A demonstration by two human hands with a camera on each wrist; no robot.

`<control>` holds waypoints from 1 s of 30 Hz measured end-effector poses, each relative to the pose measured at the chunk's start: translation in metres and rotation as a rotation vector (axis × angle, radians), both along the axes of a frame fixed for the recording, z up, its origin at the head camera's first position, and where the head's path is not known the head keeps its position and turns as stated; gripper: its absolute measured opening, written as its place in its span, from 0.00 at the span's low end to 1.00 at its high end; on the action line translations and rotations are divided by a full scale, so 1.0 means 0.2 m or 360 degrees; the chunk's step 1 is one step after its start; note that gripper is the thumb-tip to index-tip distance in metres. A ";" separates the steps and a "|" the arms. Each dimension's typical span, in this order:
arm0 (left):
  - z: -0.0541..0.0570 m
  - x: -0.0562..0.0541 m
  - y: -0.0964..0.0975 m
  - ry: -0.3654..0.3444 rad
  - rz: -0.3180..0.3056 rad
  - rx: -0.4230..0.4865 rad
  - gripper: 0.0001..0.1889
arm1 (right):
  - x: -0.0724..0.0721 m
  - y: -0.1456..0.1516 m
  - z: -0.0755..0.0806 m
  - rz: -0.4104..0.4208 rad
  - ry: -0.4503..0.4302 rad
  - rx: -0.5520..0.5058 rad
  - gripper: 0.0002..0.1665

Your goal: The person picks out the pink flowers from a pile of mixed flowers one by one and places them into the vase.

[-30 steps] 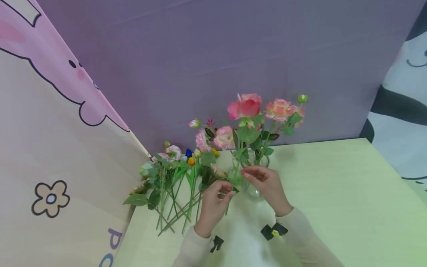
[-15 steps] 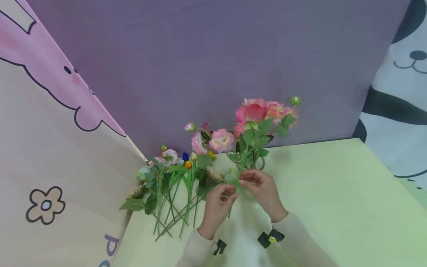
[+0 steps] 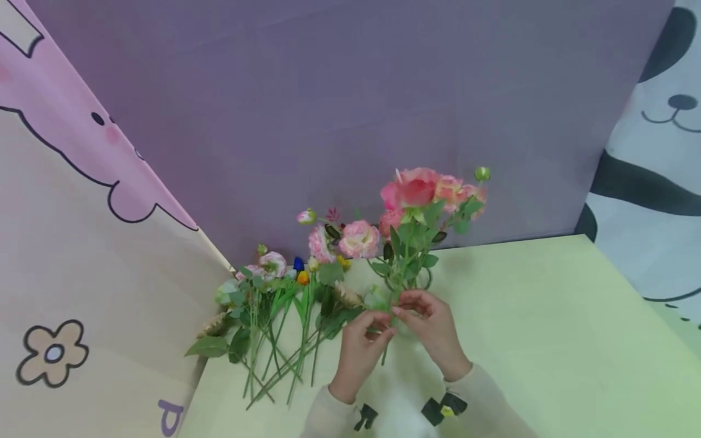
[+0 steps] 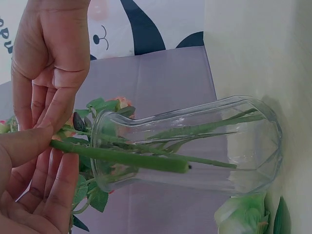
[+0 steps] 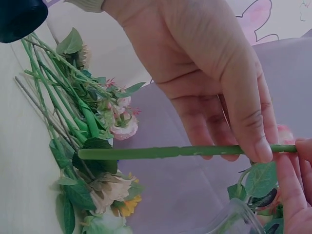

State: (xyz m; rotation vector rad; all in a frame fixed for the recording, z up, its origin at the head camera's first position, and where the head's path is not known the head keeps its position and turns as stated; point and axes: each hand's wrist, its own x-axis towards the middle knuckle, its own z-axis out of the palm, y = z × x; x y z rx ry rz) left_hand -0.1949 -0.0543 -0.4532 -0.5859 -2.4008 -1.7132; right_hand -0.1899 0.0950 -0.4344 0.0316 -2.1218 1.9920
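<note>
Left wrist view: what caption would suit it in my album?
Two hands pinch a green stem in front of a clear glass vase holding other stems.

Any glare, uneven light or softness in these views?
Head: the tabletop brightens at lower middle, and the large pink rose looks soft. Left wrist: dim, with pale highlights on the glass vase. Right wrist: also dim; the green stem looks fairly crisp.
</note>
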 end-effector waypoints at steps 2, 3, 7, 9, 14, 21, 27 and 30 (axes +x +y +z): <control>0.00 0.01 0.00 -0.0004 -0.0013 0.0009 0.09 | 0.01 0.00 0.00 -0.0011 0.0023 0.0008 0.14; 0.01 0.01 0.00 -0.0006 -0.0018 0.0012 0.09 | 0.01 0.00 0.00 -0.0014 0.0038 0.0007 0.14; 0.03 0.00 0.00 0.0012 -0.0020 0.0010 0.09 | 0.00 0.01 0.02 -0.0016 0.0118 0.0020 0.13; 0.03 0.00 -0.01 0.0030 -0.0025 0.0011 0.09 | 0.00 0.01 0.03 -0.0015 0.0139 0.0025 0.13; 0.04 -0.02 -0.03 0.0038 -0.0036 -0.0005 0.08 | -0.02 0.03 0.06 -0.0039 0.0186 0.0019 0.13; 0.10 -0.01 -0.12 -0.0012 0.0085 -0.0076 0.07 | -0.05 0.09 0.15 -0.0096 0.0274 -0.0105 0.12; 0.05 -0.05 -0.26 -0.0039 0.0126 -0.0220 0.09 | -0.09 0.16 0.21 -0.0149 0.0326 -0.0207 0.12; -0.02 -0.08 -0.34 -0.0047 0.0165 -0.0275 0.09 | -0.11 0.20 0.24 -0.0194 0.0352 -0.0255 0.12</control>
